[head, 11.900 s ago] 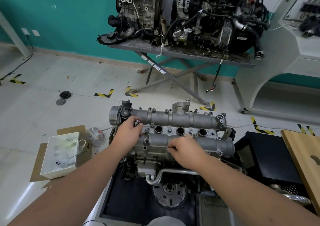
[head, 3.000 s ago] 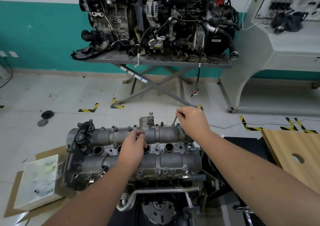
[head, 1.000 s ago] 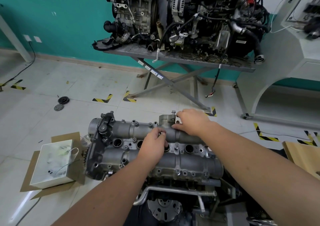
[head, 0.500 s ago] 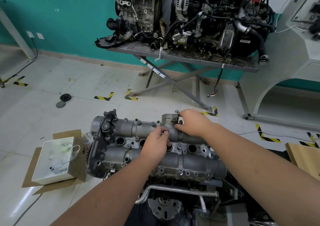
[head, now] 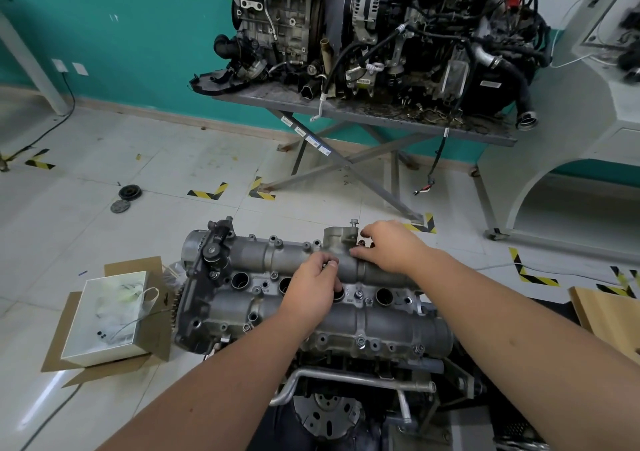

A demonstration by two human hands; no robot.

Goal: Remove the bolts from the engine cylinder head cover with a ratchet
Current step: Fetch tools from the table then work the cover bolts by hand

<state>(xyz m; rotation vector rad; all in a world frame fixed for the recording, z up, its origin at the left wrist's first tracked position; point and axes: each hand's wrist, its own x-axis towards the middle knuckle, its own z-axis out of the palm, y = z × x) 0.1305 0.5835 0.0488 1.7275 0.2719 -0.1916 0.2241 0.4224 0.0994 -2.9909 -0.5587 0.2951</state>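
Nearest to me, my two bare forearms reached out over the cylinder head cover [head: 363, 326], which lay on its engine directly below and ahead of me, long side across my view. My left hand [head: 311, 291] rested over the middle row of round wells, fingers curled with the tips pinched together at the far tube of the cover; I judged it was holding a small loosened bolt, though the thing itself was hidden under the fingertips. My right hand [head: 391, 246] lay farther out on the raised housing at the cover's far edge, fingers bent and touching the metal beside a bolt [head: 353, 222] that stood proud there. Whether it pinched anything I could not tell. No ratchet showed in either hand, so I took this as finger work on bolts already slackened.

Several bolt heads [head: 360, 340] sat seated along the near flange, so the task looked well short of done.

To the left, on flattened cardboard on the floor, sat a white box [head: 104, 315], probably for loose parts. A wooden board [head: 609, 315] edged in at right. Beyond, on the tiled floor, lay two dark discs [head: 130, 193]. Farthest off, a second engine [head: 381, 35] crowded a folding bench [head: 363, 114] against the teal wall, well clear of my reach.
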